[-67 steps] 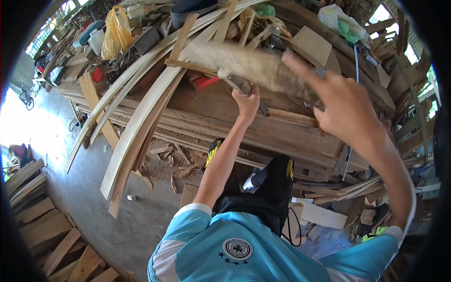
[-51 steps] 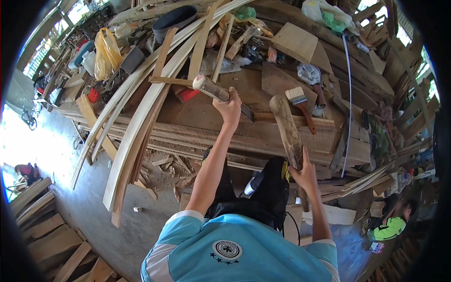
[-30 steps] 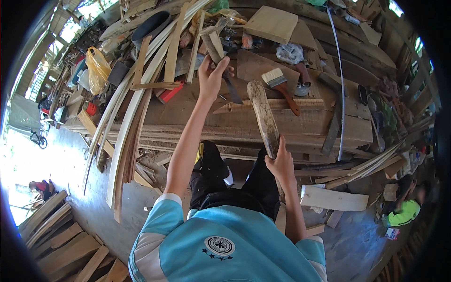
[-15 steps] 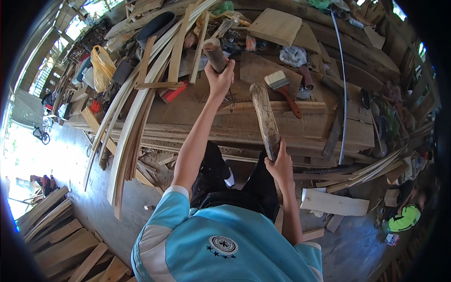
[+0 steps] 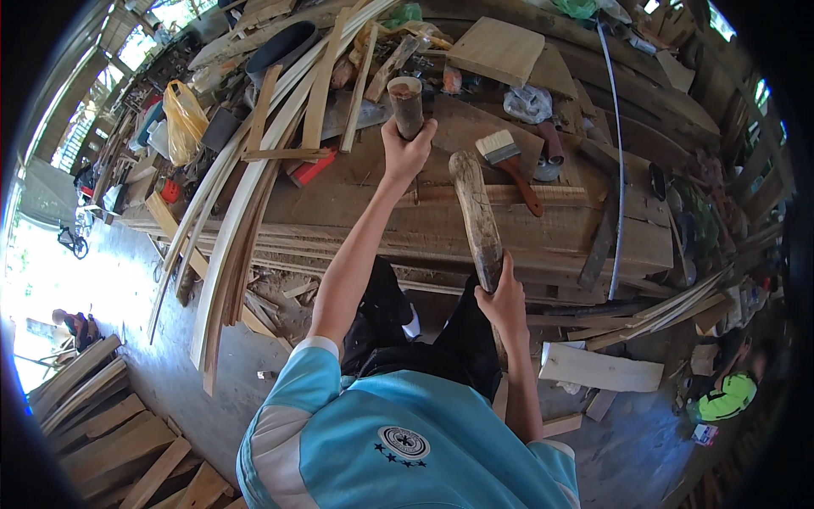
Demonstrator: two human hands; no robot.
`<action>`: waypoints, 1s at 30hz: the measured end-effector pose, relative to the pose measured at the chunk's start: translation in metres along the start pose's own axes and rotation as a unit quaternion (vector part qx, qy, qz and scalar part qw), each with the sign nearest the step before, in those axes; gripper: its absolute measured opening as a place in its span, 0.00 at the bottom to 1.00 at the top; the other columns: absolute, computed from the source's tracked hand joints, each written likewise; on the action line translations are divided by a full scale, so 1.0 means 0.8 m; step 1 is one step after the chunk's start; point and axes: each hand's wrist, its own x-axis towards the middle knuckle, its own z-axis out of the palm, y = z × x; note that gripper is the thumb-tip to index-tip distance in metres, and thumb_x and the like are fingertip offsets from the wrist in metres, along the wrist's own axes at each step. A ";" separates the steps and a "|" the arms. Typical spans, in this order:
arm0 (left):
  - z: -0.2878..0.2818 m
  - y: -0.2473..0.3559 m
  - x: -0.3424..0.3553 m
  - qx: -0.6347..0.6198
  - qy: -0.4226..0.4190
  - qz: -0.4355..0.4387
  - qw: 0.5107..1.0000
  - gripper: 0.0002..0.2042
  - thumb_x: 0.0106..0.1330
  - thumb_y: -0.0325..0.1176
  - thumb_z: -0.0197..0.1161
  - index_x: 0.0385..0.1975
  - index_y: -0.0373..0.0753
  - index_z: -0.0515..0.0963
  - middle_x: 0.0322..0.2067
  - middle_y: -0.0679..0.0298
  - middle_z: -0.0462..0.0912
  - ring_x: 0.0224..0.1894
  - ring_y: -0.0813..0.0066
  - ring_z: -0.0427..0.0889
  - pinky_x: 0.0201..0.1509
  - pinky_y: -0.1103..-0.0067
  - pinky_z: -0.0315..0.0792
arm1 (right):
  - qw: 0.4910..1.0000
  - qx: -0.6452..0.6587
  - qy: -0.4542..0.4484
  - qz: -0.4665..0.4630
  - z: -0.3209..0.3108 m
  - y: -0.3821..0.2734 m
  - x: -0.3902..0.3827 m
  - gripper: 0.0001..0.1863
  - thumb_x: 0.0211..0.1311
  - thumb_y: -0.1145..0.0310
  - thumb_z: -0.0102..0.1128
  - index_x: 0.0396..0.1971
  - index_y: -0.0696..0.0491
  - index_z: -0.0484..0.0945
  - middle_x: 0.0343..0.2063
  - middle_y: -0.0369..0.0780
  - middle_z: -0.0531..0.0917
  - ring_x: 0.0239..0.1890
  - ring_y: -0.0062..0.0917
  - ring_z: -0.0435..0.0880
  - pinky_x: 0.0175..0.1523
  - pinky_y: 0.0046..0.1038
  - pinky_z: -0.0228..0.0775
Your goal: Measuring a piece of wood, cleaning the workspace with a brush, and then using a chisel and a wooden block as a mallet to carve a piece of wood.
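Note:
My left hand [image 5: 407,153] is closed round a wooden-handled chisel [image 5: 406,109], held above the workbench [image 5: 339,212] with its round end towards me; little of the blade shows behind the hand. My right hand [image 5: 504,301] grips a long, worn wooden club [image 5: 475,212] by its lower part, its thick end pointing forward beside the left hand. Beyond the club lie a paintbrush [image 5: 509,165] with an orange-brown handle and a narrow light plank [image 5: 560,194]. A red object [image 5: 305,174] lies left of my left hand.
Long pale strips [image 5: 254,204] overhang the bench at left. Offcuts, a black bucket [image 5: 275,51], a yellow bag [image 5: 182,127] and a metal ruler [image 5: 619,212] crowd it. A person in neon clothing [image 5: 729,394] crouches at right, another person [image 5: 80,331] at far left. Boards [image 5: 127,441] are stacked lower left.
The club, blurred and raised crosswise 2.2 seconds ago, now points forward, lower down. My left hand has shifted slightly right in the last half second, turning the chisel handle more upright.

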 end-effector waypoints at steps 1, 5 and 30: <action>-0.003 -0.002 -0.001 0.013 -0.002 0.015 1.000 0.07 0.54 0.23 0.55 0.19 0.38 0.64 0.08 0.70 0.63 0.06 0.84 0.61 0.08 0.85 0.53 | 1.000 0.003 0.000 -0.007 0.000 0.000 0.000 0.39 0.40 0.72 0.57 0.55 0.53 0.49 0.29 0.57 0.76 0.33 0.48 0.76 0.39 0.41 0.70; -0.002 0.007 -0.007 -0.024 0.010 -0.008 1.000 0.09 0.52 0.25 0.58 0.14 0.39 0.65 0.08 0.72 0.65 0.08 0.87 0.62 0.10 0.85 0.53 | 1.000 -0.003 -0.003 0.003 -0.002 -0.001 0.001 0.39 0.40 0.72 0.57 0.55 0.53 0.49 0.30 0.57 0.76 0.33 0.48 0.76 0.39 0.41 0.70; -0.062 0.017 -0.034 -0.174 0.142 0.001 0.974 0.06 0.52 0.21 0.49 0.21 0.40 0.61 0.09 0.68 0.59 0.08 0.80 0.57 0.10 0.82 0.53 | 1.000 0.021 0.011 0.006 0.004 0.007 0.000 0.39 0.39 0.71 0.58 0.55 0.53 0.50 0.25 0.55 0.76 0.30 0.49 0.76 0.35 0.42 0.70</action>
